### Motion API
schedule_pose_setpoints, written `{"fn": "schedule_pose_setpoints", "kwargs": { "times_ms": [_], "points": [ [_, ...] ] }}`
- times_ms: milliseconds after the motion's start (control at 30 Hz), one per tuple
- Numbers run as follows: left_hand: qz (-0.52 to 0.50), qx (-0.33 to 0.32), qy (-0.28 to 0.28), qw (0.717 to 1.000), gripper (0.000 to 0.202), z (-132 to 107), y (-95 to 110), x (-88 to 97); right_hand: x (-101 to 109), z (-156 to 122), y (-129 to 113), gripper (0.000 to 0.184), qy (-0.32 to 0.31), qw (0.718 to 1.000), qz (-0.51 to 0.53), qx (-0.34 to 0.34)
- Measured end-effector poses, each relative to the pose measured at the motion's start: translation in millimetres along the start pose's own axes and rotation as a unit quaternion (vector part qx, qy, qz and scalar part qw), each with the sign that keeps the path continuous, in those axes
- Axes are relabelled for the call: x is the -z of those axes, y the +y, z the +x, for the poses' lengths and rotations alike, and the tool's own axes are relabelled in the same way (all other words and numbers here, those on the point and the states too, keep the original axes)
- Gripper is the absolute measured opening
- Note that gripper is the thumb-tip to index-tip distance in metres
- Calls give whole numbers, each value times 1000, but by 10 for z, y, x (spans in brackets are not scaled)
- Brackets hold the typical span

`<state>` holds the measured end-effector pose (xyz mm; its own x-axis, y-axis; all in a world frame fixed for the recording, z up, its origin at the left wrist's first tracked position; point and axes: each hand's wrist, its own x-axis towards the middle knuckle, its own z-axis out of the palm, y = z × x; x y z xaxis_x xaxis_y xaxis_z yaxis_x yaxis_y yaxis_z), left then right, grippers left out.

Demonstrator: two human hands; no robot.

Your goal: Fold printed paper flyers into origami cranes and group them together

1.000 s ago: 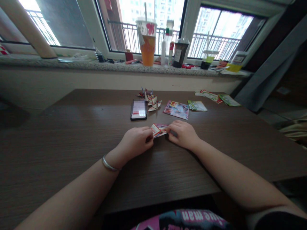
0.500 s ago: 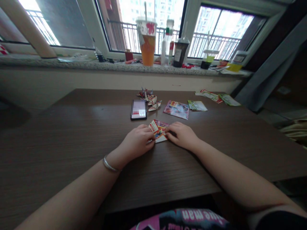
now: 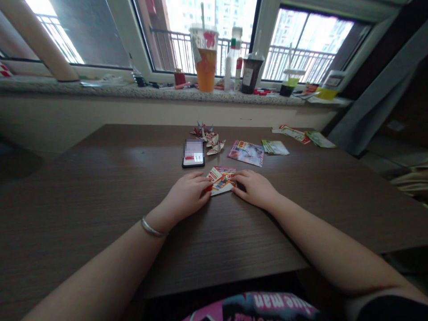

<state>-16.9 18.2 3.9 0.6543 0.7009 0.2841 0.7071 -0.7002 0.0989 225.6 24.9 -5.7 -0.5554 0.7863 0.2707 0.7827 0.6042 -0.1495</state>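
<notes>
A small sheet of colourful printed paper [image 3: 221, 182], with folds in it, lies on the table between my hands. My left hand [image 3: 189, 194] grips its left edge, fingers on top and thumb at the near side. At the right edge, my right hand [image 3: 254, 187] pinches the paper between its fingers and thumb. Just beyond the paper is a phone [image 3: 194, 159] with a lit screen. Several folded paper pieces [image 3: 213, 141] with pointed ends sit behind and beside the phone.
A pink and blue printed sheet or packet [image 3: 246, 153] lies past my right hand, near a stack of green-white papers [image 3: 274, 147]. More printed slips [image 3: 296, 133] are at the far right. Drink cups [image 3: 206, 67] and bottles [image 3: 232, 62] line the windowsill [image 3: 160, 93].
My left hand has shifted slightly left and its fingers have straightened somewhat. The paper now lies a little flatter and shows more of its printed face. My right hand has barely moved.
</notes>
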Motion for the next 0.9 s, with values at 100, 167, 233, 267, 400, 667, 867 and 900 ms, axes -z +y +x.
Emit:
{"fn": "schedule_pose_setpoints", "kwargs": {
  "times_ms": [100,167,233,267,400,667,867,900],
  "points": [
    [0,-4,-10,1000,25,-2,24,45,-10,4,24,33,-4,1000,-15,10],
    [-23,-11,-16,1000,25,-4,43,74,-23,5,46,34,-1,1000,-19,14],
    [-51,-28,-18,998,25,-4,67,99,-41,8,72,32,4,1000,-17,15],
    [-65,-40,-19,997,26,-4,81,108,-51,11,87,31,8,1000,-14,15],
    [-106,-98,-27,989,31,-5,137,115,-86,32,139,30,15,1000,-9,12],
    [-128,-88,-57,986,31,-43,42,-7,-162,63,239,29,26,994,99,-24],
    [-114,-100,-63,986,33,-66,-6,-23,-137,72,306,40,66,975,206,-54],
    [-112,-101,-65,986,34,-69,-9,-24,-119,69,316,42,68,972,217,-56]
  ]
}}
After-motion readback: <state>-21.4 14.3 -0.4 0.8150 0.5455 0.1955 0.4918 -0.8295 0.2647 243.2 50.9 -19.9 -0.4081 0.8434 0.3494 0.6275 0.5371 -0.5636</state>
